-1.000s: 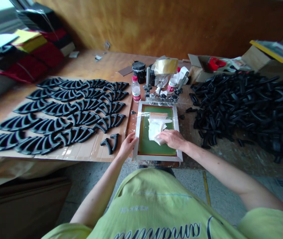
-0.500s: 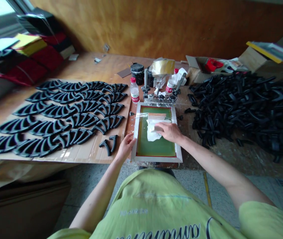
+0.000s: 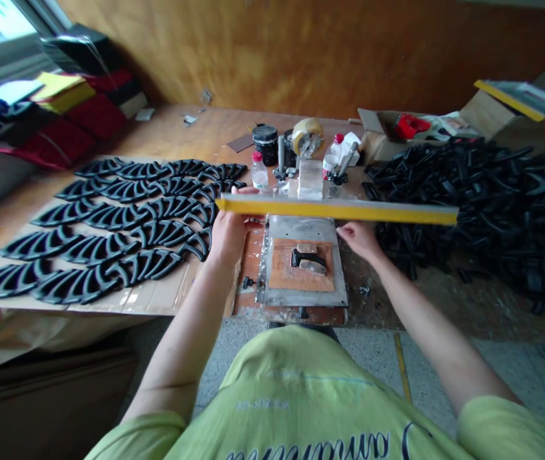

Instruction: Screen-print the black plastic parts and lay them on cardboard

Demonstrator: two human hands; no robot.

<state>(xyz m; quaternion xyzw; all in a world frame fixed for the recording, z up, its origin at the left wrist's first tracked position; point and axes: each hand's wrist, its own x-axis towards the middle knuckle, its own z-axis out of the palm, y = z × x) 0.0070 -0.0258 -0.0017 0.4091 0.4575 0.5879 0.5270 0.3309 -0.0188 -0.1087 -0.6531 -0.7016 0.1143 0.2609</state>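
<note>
A screen-printing frame [image 3: 339,208] is tilted up and seen nearly edge-on, with a yellow strip along its near edge. My left hand [image 3: 228,233] grips its left end, some fingers behind it. Below the frame a flat base plate [image 3: 301,299] carries a brown board [image 3: 282,281]. On that board lies one curved black handle-shaped piece [image 3: 313,260], beside a small block. My right hand [image 3: 359,239] is just right of the plate, fingers curled, with nothing visible in them. A pale block [image 3: 310,179] shows behind the frame; its kind is unclear.
Rows of curved black pieces [image 3: 109,220] lie on cardboard [image 3: 128,297] at left. A large heap of black pieces [image 3: 468,211] is at right. Behind the frame stand bottles [image 3: 259,171], a dark tub [image 3: 265,144], a tape roll [image 3: 307,135] and metal posts [image 3: 281,153].
The screen frame has swung up from lying flat, uncovering the base plate and black piece. My right hand has left the squeegee and moved right. My left hand has moved forward onto the frame's end.
</note>
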